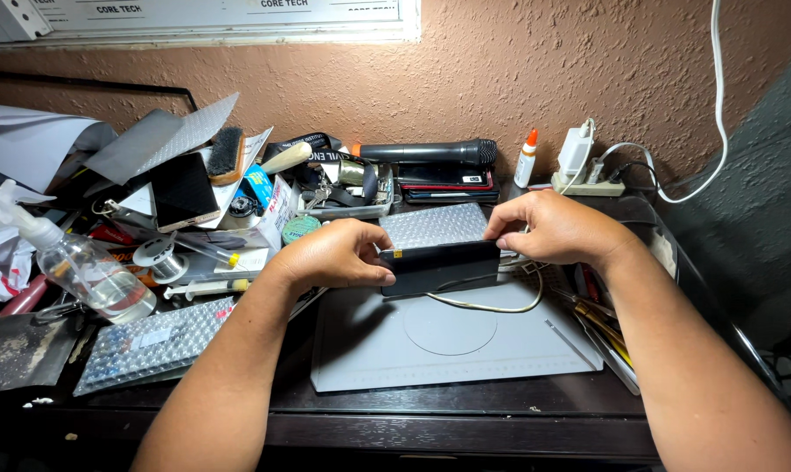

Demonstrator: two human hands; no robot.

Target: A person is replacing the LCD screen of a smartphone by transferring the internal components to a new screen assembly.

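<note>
Both my hands hold a black smartphone [439, 265] on its long edge above a grey work mat [452, 350]. My left hand [330, 253] grips the phone's left end. My right hand [557, 229] grips its right end. A silvery bubble-wrap pouch [432, 225] lies just behind the phone. A thin pale cable [492, 306] loops on the mat under the phone.
Clutter fills the left: a clear spray bottle [90, 271], a bubble-wrap sheet [151, 343], a solder spool [161, 255], a brush [226, 155], a phone [184, 190]. Behind stand a black microphone [430, 152], stacked phones [448, 183], a small glue bottle [526, 159], a white charger [575, 150]. Tools [601, 319] lie at right.
</note>
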